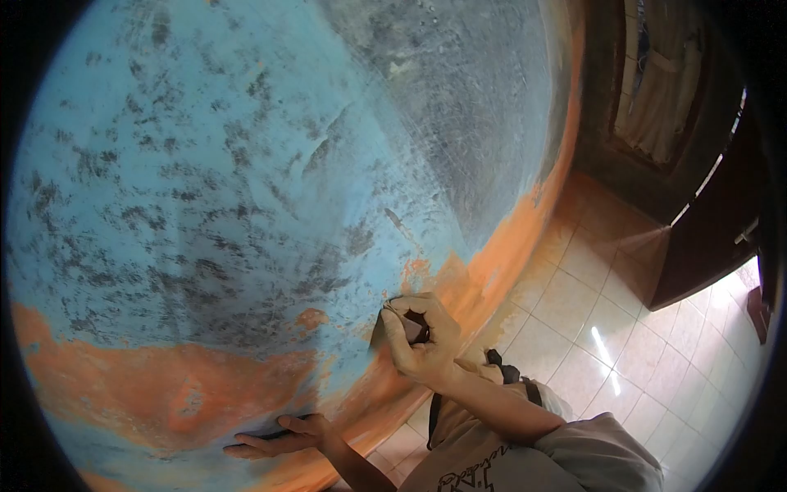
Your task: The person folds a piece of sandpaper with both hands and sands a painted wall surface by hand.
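Observation:
A large curved surface [270, 205], painted blue and orange with worn grey patches, fills most of the view. Against it, where blue meets orange, my right hand [422, 340] is closed, its thumb and fingers curled into a ring. A small reddish-brown piece [416, 327] shows inside that ring; its kind is mostly hidden by the fingers. Lower down, my left hand [283, 437] lies at the orange and pale blue band with fingers stretched out. The dark patch between its thumb and fingers looks like shadow.
Pale floor tiles [590, 336] run along the right, beside the orange rim [525, 221]. A dark brown door [713, 238] with a metal handle stands further right. Above it a curtain [660, 98] hangs in a dark frame.

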A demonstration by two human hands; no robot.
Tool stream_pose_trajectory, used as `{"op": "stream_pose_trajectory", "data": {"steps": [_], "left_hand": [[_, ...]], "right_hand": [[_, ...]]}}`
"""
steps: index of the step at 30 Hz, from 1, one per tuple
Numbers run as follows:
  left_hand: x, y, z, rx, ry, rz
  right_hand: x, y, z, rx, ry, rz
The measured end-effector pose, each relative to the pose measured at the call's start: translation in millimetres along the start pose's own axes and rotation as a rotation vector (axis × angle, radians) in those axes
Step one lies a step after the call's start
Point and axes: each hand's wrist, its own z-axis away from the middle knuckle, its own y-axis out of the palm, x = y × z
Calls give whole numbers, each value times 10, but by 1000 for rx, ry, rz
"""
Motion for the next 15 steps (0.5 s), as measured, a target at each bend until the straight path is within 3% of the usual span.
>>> {"op": "stream_pose_trajectory", "data": {"steps": [3,9,15], "left_hand": [[-1,3,10,1,5,11],[-2,-14,4,7,-11,-4],[-5,-14,3,0,-11,5]], "right_hand": [[-44,10,32,-26,-67,19],[-31,19,117,-47,52,4],[-19,1,69,-45,-35,56]]}}
